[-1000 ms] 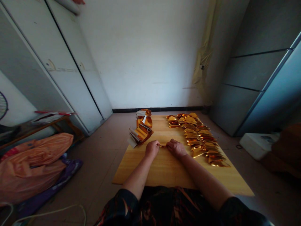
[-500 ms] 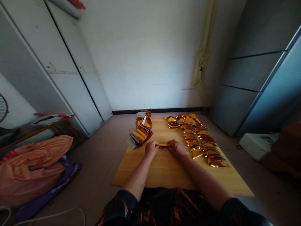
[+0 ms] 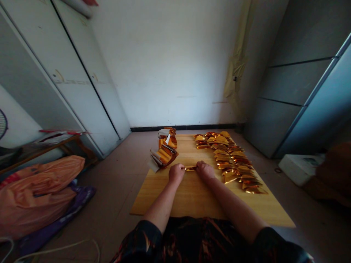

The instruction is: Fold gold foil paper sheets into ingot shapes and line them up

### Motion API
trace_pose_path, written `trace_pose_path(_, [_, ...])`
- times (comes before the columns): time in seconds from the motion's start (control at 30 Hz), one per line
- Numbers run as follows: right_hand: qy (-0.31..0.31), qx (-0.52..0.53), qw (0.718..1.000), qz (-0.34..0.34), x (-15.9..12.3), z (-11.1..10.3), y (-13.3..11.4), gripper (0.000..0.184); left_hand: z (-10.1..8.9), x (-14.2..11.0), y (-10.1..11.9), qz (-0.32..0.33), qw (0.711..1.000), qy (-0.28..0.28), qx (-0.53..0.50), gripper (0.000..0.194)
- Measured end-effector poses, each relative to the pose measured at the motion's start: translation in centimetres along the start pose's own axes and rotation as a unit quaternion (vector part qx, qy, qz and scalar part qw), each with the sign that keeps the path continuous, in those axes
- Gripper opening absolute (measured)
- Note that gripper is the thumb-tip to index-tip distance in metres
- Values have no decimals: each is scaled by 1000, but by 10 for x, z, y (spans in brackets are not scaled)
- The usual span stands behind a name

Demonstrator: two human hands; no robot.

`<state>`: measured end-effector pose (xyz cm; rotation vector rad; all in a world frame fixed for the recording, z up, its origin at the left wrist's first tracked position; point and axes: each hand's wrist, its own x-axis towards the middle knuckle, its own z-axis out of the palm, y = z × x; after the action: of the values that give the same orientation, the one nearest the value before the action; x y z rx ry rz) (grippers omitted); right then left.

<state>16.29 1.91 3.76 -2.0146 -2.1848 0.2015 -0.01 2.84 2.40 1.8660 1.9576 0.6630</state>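
Between my two hands a narrow folded strip of gold foil paper [image 3: 191,168] is stretched just above or on the wooden board. My left hand [image 3: 176,173] pinches its left end, the fingers closed. At the right end my right hand [image 3: 206,170] grips it the same way. Stacks of unfolded gold foil paper sheets [image 3: 166,153] lie beyond my left hand, curled, with pale backs showing. To the right of my right hand are rows of folded gold foil paper pieces [image 3: 223,157], overlapping each other.
The wooden board [image 3: 189,197] lies low in front of my lap. Orange and purple bags [image 3: 49,193] lie on the floor at left, near a low wooden bench [image 3: 65,144]. Grey cabinets [image 3: 63,73] stand left, a large grey appliance [image 3: 290,84] right, beside a white box [image 3: 294,168].
The foil strip between my hands has changed shape slightly, its middle looking more puffed and shiny. Both hands keep their hold and have barely moved.
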Motion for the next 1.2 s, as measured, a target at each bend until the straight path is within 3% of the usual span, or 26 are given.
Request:
trace_pose_path(0.57, [18,-36,999,-24,1,6,2,24,-5,-2,10,-18,994,-24,102,20])
trace_pose_path(0.9, [36,-2,999,-41,-3,6,4,21,2,-5,1,29,994,24,102,17])
trace_pose_path(1.2, [42,4,997,-59,-4,7,6,21,4,-8,-3,50,993,25,103,19])
